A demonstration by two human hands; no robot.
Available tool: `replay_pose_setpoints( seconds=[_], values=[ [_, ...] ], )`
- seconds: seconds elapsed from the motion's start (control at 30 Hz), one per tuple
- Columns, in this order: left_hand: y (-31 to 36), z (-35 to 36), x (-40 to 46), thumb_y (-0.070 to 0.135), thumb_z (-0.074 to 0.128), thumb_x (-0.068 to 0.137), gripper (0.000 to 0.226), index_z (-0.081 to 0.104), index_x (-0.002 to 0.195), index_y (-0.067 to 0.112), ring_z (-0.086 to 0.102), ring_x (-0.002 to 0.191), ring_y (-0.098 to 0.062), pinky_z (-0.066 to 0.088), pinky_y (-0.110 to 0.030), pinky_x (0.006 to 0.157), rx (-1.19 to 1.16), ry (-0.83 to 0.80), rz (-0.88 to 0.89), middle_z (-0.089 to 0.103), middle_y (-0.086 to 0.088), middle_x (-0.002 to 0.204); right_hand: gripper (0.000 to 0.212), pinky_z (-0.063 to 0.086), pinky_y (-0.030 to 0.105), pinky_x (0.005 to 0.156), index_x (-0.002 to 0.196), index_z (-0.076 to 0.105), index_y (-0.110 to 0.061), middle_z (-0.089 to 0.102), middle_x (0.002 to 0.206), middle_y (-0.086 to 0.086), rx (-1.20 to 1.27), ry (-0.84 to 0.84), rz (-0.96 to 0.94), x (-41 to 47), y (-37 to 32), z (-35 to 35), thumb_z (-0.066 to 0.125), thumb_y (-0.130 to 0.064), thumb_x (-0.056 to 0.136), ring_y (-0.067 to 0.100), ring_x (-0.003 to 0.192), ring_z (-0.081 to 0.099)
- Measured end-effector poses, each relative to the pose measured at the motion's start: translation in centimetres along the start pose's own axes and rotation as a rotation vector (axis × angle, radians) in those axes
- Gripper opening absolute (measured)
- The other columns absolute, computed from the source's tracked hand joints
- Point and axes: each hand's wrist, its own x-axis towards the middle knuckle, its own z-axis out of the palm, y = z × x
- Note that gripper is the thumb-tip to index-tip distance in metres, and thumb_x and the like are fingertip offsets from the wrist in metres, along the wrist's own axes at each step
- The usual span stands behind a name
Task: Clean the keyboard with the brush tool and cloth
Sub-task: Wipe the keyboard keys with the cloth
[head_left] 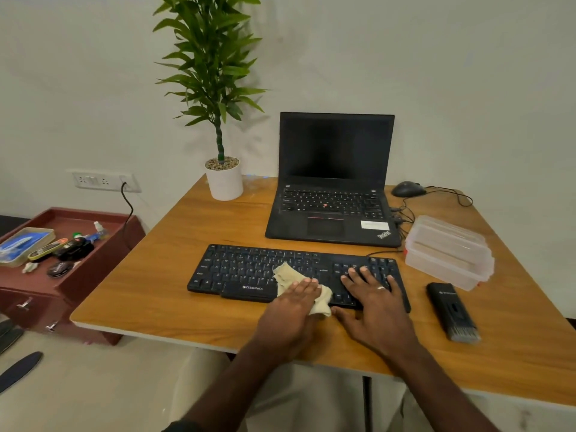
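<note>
Desk [174,244] edge just beside keyboard [249,269]

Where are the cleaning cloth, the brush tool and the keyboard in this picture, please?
cloth [288,273], head view, on its upper fold.
brush tool [452,311], head view, mid-body.
Zebronics keyboard [249,266], head view, on the letter keys.

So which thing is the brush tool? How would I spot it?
Start at the wooden table and find the keyboard near its front edge. Past the keyboard's right end, in front of the clear box, the brush tool lies flat. It is a slim black block with grey bristles at its near end, and neither hand touches it.
</note>
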Motion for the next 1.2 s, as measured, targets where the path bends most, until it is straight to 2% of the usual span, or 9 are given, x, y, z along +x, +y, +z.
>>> replay_pose_setpoints(
  seconds=[0.13, 0.27, 0.4, 0.63, 0.73, 0.8, 0.9, 1.03, 1.2],
  values=[
    [3.1, 0.7, 0.8, 0.038, 0.040, 0.098, 0.051, 0.053, 0.144, 0.020, 0.051, 0.132, -0.011, 0.034, -0.027, 0.115, -0.353, -0.106, -0.064, 0.058, -0.002, 0.143, 0.078, 0.009, 0.053, 0.122, 0.150, 0.043, -0.032, 0.039, 0.157, -0.008, 0.038, 0.001, -0.016, -0.2, 0.2, 0.0, 0.030, -0.068, 0.083, 0.013, 0.150, 0.025],
    [4.7, -1.8, 2.0, 0.024, 0.046, 0.106, 0.022, 0.068, 0.104, 0.018, 0.068, 0.081, -0.011, 0.053, -0.031, 0.069, -1.130, 0.152, -0.539, 0.072, -0.003, 0.093, 0.080, 0.010, 0.052, 0.123, 0.148, 0.046, -0.032, 0.043, 0.155, -0.007, 0.081, 0.021, -0.018, -0.4, 0.1, -0.1, 0.029, -0.077, 0.085, 0.012, 0.148, 0.030],
    [1.8, -4.3, 1.6, 0.030, 0.047, 0.103, 0.031, 0.060, 0.122, 0.008, 0.067, 0.108, -0.038, 0.054, -0.054, 0.093, -1.613, 0.475, -0.792, 0.071, -0.019, 0.116, 0.086, 0.001, 0.048, 0.124, 0.153, 0.038, -0.033, 0.034, 0.160, -0.010, 0.071, -0.008, -0.005, -0.7, 0.2, -0.6, 0.021, -0.080, 0.083, 0.006, 0.150, 0.018],
    [-3.5, -8.4, -1.6, 0.022, 0.044, 0.106, 0.026, 0.066, 0.106, 0.007, 0.058, 0.072, -0.012, 0.048, -0.015, 0.056, -0.829, 0.771, -0.652, 0.064, -0.003, 0.084, 0.093, 0.011, 0.057, 0.120, 0.149, 0.041, -0.038, 0.014, 0.167, -0.004, 0.081, 0.020, 0.200, -0.5, 0.0, -1.3, 0.040, -0.090, 0.072, 0.016, 0.154, 0.005],
    [-4.4, -5.9, -2.3, 0.035, 0.047, 0.104, 0.027, 0.067, 0.098, 0.017, 0.065, 0.081, -0.025, 0.051, -0.032, 0.065, -0.524, 0.564, -0.598, 0.069, -0.008, 0.087, 0.090, 0.013, 0.052, 0.123, 0.149, 0.042, -0.037, 0.023, 0.165, -0.002, 0.137, 0.015, 0.208, -0.8, 0.1, -1.4, 0.046, -0.086, 0.073, 0.014, 0.152, 0.017],
    [-4.0, -3.5, -2.2, 0.037, 0.045, 0.104, 0.035, 0.064, 0.123, 0.014, 0.065, 0.104, -0.032, 0.054, -0.042, 0.083, -0.259, 0.335, -0.551, 0.070, -0.016, 0.115, 0.089, 0.013, 0.050, 0.123, 0.149, 0.042, -0.036, 0.027, 0.164, -0.001, 0.161, 0.021, 0.216, -1.0, 0.1, -1.3, 0.051, -0.083, 0.074, 0.013, 0.151, 0.021],
    [-1.7, -0.9, -1.2, 0.036, 0.035, 0.097, 0.058, 0.043, 0.149, 0.013, 0.037, 0.144, -0.030, 0.021, -0.038, 0.121, -0.118, 0.145, -0.339, 0.046, -0.009, 0.153, 0.088, 0.011, 0.049, 0.124, 0.148, 0.044, -0.033, 0.030, 0.163, 0.001, 0.176, 0.041, 0.239, -0.9, -0.2, -1.1, 0.055, -0.081, 0.074, 0.014, 0.151, 0.022],
    [2.9, 1.7, 1.3, 0.043, 0.018, 0.092, 0.071, 0.034, 0.153, 0.010, 0.026, 0.151, -0.023, -0.015, -0.026, 0.117, -0.084, -0.051, -0.025, 0.033, -0.008, 0.160, 0.085, 0.013, 0.052, 0.123, 0.147, 0.046, -0.029, 0.031, 0.162, 0.002, 0.187, 0.026, 0.232, -0.8, -0.4, -1.0, 0.058, -0.070, 0.073, 0.015, 0.151, 0.022],
    [5.0, 1.6, 3.4, 0.029, 0.044, 0.104, 0.042, 0.052, 0.143, 0.014, 0.052, 0.131, -0.019, 0.029, -0.028, 0.114, -0.261, 0.032, -0.071, 0.059, -0.004, 0.141, 0.082, 0.017, 0.055, 0.122, 0.147, 0.046, -0.022, 0.035, 0.160, 0.002, 0.261, 0.052, 0.255, -0.7, -0.4, -1.2, 0.065, -0.054, 0.075, 0.015, 0.151, 0.025]
  ],
)
